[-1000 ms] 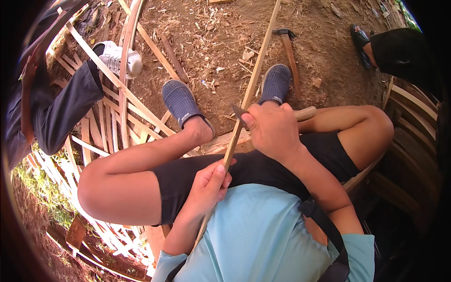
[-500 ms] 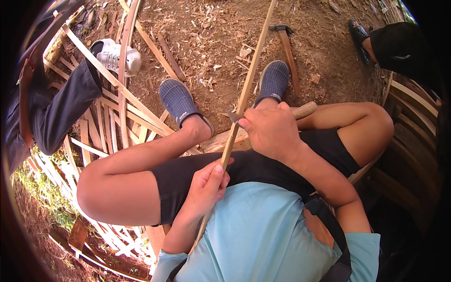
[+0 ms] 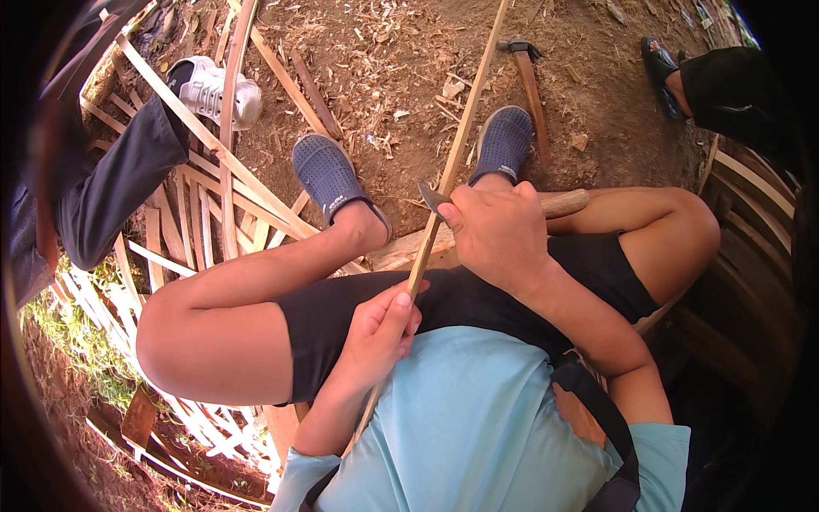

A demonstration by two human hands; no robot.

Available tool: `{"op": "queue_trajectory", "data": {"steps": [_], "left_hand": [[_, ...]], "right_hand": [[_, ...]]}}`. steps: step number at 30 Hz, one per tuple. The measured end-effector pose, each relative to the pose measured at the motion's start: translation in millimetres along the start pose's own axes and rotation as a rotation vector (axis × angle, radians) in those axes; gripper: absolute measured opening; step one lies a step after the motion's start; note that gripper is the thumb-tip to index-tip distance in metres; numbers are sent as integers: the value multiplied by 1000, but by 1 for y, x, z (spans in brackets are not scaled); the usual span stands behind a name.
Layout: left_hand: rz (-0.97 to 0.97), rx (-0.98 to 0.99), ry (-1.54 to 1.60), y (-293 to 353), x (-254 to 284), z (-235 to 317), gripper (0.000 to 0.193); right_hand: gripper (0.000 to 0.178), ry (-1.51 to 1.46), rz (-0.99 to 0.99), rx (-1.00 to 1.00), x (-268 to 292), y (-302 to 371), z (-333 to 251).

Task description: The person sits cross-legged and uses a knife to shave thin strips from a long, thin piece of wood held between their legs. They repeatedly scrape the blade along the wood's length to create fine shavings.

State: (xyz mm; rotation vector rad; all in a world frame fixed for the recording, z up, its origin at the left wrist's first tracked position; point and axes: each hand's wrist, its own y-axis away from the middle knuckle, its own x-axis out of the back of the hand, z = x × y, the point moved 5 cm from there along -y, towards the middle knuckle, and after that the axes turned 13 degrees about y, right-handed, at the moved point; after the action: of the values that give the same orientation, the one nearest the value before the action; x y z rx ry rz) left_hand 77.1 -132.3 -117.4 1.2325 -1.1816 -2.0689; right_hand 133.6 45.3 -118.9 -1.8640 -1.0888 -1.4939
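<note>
A long, thin wooden strip [image 3: 455, 154] runs slantwise from the far side, over my lap, to my light blue shirt. My left hand [image 3: 380, 328] is wrapped round its near part, the thumb lying along it. In my right hand [image 3: 499, 226] is a knife, its wooden handle [image 3: 565, 203] sticking out to the right of the fist. The short dark knife blade [image 3: 433, 201] lies across the strip, farther out than my left hand. The cutting edge's exact contact with the wood is too small to tell.
A hammer [image 3: 526, 98] lies on the dirt floor [image 3: 409, 51] beyond my right foot. Many wooden strips [image 3: 205, 222] are piled at the left, beside a person's white shoe [image 3: 217, 92]. Another person's sandalled foot [image 3: 665, 77] is at the far right. Wood shavings litter the ground.
My right hand and the knife have shifted slightly outward along the strip. My left hand keeps its hold. The whole view has moved a little.
</note>
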Motion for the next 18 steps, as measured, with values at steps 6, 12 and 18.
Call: {"op": "queue_trajectory", "data": {"steps": [6, 12, 18], "left_hand": [[6, 0, -14, 2, 1, -2, 39], [-8, -4, -13, 2, 2, -2, 39], [24, 0, 35, -3, 3, -1, 37]], "right_hand": [[23, -52, -58, 24, -2, 4, -2], [24, -81, -137, 25, 0, 5, -4], [24, -182, -296, 181, 5, 19, -27]]}}
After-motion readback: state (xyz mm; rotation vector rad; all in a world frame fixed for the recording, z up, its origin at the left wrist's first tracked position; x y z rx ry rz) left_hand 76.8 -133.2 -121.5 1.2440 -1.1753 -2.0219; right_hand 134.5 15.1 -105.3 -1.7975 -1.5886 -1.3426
